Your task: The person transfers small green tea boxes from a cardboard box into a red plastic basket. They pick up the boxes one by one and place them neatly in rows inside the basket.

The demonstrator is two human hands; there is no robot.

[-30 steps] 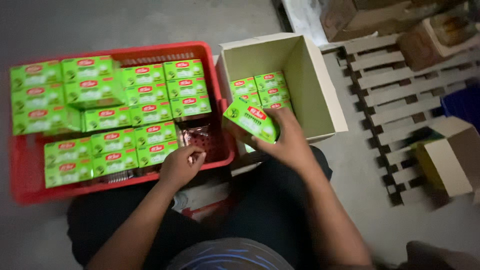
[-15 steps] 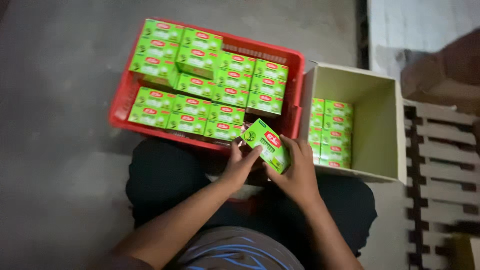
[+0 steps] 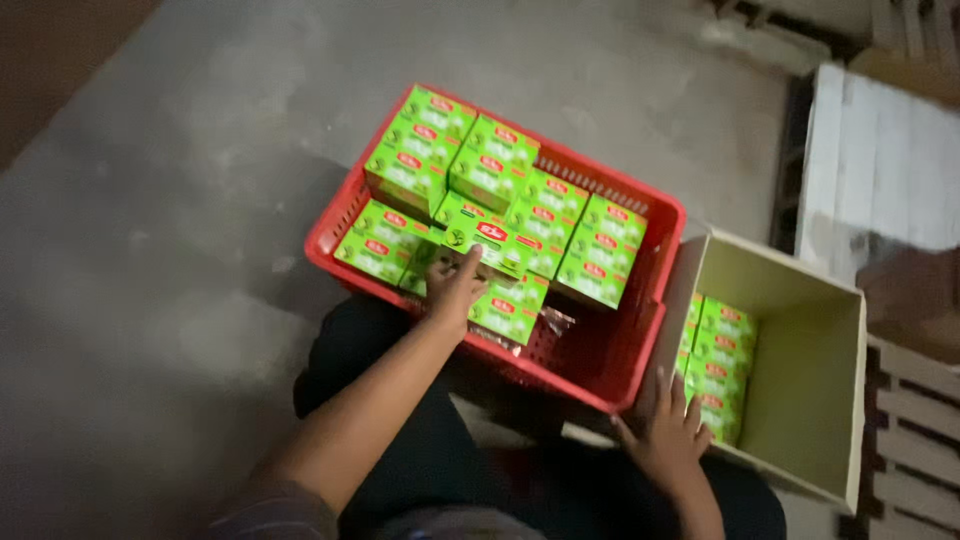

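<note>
Head view, looking down on a seated lap and concrete floor point(image 3: 150, 200).

Left hand point(image 3: 455, 288): reaching into crate, fingers curled over the edge of a green box point(image 3: 487, 240), thumb side hidden; grip light, box apparently being lifted or steadied, full closure not certain. Box tilted, lying on top of its neighbours, near the crate's front middle.

Right hand point(image 3: 668, 432): spread open, empty, resting against the carton's near wall at its corner, likely bracing the carton upright and close.

Crate point(image 3: 655, 300): red plastic, slotted walls, on floor just ahead of the knees. Green boxes packed flat in rows, stacked higher at the far left corner; right front corner bare, with a scrap of clear wrapper point(image 3: 552, 322) lying there.

Carton point(image 3: 800, 300): pale cardboard, open top, touching the crate's right side. Green boxes stacked along its left wall point(image 3: 715, 365); remainder of interior vacant.

Surroundings: white slatted pallet point(image 3: 890, 160) beyond carton; further pallet slats point(image 3: 915, 420) at right edge; brown shape point(image 3: 910, 300) between them, too dim to identify.

Obstructions: crate's right wall and carton's left wall between the two stacks; nothing else between hands and boxes.
</note>
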